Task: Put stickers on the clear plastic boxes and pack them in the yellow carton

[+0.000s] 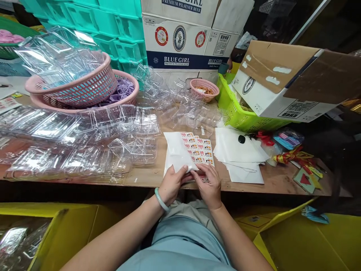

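Note:
At the table's front edge, a sheet of stickers (pixel 207 147) printed with small orange-and-white cartoon animals and pink writing lies in front of me. A white paper sheet (pixel 176 148), perhaps the folded-over backing of stickers, covers its left part. My left hand (pixel 170 184), with a pale green bangle on the wrist, grips the lower edge of the white paper between thumb and fingers. Close beside it, my right hand (pixel 209 185) pinches the sheet's lower edge, thumb and fingertips together. Whether a single sticker is between the fingertips cannot be made out.
Clear plastic clamshell boxes (pixel 64 124) cover the left side. Behind them stand pink baskets (pixel 93 88), one holding purple pieces. White papers (pixel 239 150) lie at right under a small black object (pixel 241 139). A green basket (pixel 239 114) carries a tilted carton (pixel 282 81).

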Tool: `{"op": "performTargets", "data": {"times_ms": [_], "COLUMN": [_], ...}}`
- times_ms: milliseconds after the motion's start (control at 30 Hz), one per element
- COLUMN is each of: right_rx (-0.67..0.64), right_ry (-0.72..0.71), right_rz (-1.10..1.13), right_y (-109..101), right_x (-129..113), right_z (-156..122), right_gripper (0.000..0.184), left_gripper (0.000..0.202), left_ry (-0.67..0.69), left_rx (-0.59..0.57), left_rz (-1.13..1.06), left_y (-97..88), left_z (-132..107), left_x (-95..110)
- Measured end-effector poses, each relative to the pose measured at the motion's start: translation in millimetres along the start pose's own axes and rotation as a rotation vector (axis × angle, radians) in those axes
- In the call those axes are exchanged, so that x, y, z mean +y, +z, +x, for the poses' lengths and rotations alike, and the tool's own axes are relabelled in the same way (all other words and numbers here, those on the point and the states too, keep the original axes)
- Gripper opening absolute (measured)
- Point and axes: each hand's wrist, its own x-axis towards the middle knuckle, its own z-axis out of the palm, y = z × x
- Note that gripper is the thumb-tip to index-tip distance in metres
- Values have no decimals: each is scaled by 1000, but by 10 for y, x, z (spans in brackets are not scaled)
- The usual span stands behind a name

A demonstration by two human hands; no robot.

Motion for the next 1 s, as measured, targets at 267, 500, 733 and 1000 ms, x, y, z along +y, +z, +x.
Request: {"op": "performTargets", "data": {"times_ms": [267, 500, 733, 1000], "right_rx": [9, -1, 7, 76], "right_ry": [83, 301, 115, 31], "right_rz": [69, 157, 113, 38], "right_y": [17, -75, -23, -55], "right_x": [101, 147, 79, 198], "right_z": [42, 91, 84, 114], "right_gripper": [14, 15, 14, 11], "left_gripper": [47, 51, 47, 43], "left_ry": [-7, -46, -86, -119], "left_rx": [-18, -29, -37, -55], "left_rz": [92, 67, 21, 47], "left_y": [2, 28, 69, 66], "left_z": [83, 92, 101, 91], "left_x": [-50, -30, -32, 9]}}
